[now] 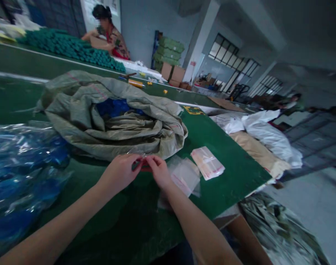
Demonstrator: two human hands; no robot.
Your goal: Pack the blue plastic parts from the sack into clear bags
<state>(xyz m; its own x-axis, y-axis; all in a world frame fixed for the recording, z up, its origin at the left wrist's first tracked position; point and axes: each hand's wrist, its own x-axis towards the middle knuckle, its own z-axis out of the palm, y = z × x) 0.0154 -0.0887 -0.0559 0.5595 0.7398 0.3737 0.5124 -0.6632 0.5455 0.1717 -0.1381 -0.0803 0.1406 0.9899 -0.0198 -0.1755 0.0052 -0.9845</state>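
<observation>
Your bare forearms lead to your left hand and right hand, both closed in a fingertip pinch on a small red piece, mostly hidden. Keep that pinch steady: clear plastic bags lie just right of your grip, a grey-green woven sack just beyond it.

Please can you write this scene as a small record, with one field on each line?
Left hand: left hand, fingers on a small red piece
Right hand: right hand, fingers on the same piece
Near the hands: clear plastic bags, stack of bags, woven sack, blue plastic
Surface: green table
Farther away: person at the table, cardboard boxes, white sacks
</observation>
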